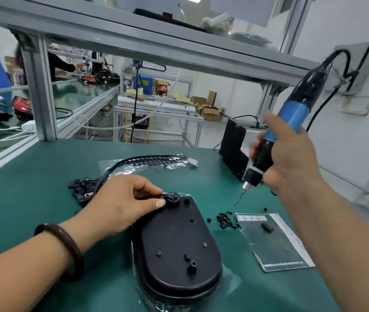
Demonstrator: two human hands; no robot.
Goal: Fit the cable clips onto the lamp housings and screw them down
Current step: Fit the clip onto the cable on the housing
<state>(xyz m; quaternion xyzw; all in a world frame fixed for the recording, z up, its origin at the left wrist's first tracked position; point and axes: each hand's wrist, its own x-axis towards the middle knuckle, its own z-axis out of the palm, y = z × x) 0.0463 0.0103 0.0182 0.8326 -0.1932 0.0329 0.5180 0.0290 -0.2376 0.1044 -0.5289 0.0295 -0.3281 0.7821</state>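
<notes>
A black oval lamp housing (179, 251) lay back-up on a green counter (44, 199), low in the middle of the view, with small pegs and screw posts standing on it. At its 12 o'clock end sat a round collar (175, 199) with coloured wires showing inside it.

The left hand (120, 206), a dark bracelet (66, 248) on its wrist, reached in from 8 o'clock. Its fingers (156, 203), thumb and forefinger together, pinched the end of a black cable (120, 163) just where it met the collar, touching the housing's top end. Whether a clip sat under the fingertips could not be told. The cable curved away toward 11 o'clock.

At 2 o'clock from the housing, the right hand (291, 158) was raised above the counter, its fingers (276, 124) wrapped round a blue and black electric screwdriver (291, 118), the forefinger lying straighter along the barrel. The tool tilted, its bit (238, 199) pointing down toward 7 o'clock, in the air and clear of the housing.

A pile of loose black cable clips (83, 190) lay at the housing's 10 o'clock, behind the left hand. Small black screws (224, 220) were scattered at its 3 o'clock, beside a flat plastic bag (276, 242). A sheet of round black pads (156, 163) lay at 12 o'clock, farther back.
</notes>
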